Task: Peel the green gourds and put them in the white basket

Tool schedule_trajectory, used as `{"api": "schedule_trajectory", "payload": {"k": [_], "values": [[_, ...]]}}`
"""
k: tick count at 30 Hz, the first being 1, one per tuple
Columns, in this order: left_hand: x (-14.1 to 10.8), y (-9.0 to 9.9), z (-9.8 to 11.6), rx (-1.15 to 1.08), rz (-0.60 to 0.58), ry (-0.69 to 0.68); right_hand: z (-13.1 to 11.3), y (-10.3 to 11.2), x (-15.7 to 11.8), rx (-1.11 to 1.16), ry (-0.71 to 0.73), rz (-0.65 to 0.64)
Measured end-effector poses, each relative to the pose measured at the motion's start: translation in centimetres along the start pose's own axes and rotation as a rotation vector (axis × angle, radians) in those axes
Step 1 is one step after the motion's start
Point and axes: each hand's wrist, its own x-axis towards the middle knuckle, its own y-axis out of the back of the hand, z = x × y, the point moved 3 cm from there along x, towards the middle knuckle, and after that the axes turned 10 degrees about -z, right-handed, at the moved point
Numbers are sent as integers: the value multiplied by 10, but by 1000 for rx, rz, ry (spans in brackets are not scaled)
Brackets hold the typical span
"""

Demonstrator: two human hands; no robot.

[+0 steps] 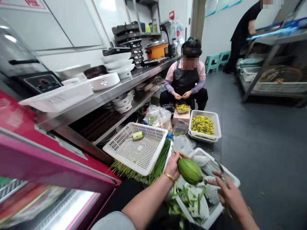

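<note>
My left hand is closed around the stem end of a plump green gourd, held above a white plastic basket. On the right, my right hand grips a thin metal peeler, blurred and partly hidden by the fingers. It is close to the gourd's lower end. Green peel strips lie in and over the basket, among white foam-net sleeves. A pale peeled gourd rests in a second white basket to the left.
Long green stalks lie under the left basket. Beyond, a seated person handles yellow flowers near a flower-filled basket. A steel shelf with dishes runs along the left, above a pink-framed cabinet. Another person stands at a rack.
</note>
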Motion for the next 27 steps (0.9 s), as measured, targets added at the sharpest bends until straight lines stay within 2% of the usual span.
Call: {"api": "schedule_trajectory", "payload": {"k": [2, 4, 6, 8, 10, 12, 13, 16, 18, 20, 22, 25, 27], "values": [[-33, -6, 31, 24, -9, -46, -9, -35, -20, 279, -70, -165], [-60, -13, 55, 39, -68, -96, -20, -64, -41, 462, -62, -266], [-80, -24, 72, 13, -161, -120, -34, -84, -61, 561, 3, -318], [-97, -36, 83, 4, -220, -155, -48, -94, -78, 602, 64, -330], [-112, -44, 88, 11, -201, -206, -59, -98, -90, 614, 111, -294], [-125, -45, 82, -32, -123, -194, -65, -97, -97, 609, 153, -220], [-130, -42, 74, -79, -89, -127, -65, -97, -99, 592, 173, -182], [-143, -28, 42, -252, -43, 210, -56, -99, -102, 457, 199, -123], [-148, -17, 31, -324, -10, 310, -46, -103, -104, 362, 193, -127], [-151, -11, 33, -329, 16, 297, -39, -105, -107, 317, 204, -148], [-153, -13, 45, -285, -33, 216, -41, -105, -109, 321, 251, -165], [-155, -26, 66, -193, -256, 21, -52, -102, -108, 361, 328, -152], [-152, -29, 70, -157, -353, -66, -60, -100, -107, 351, 352, -126]]}}
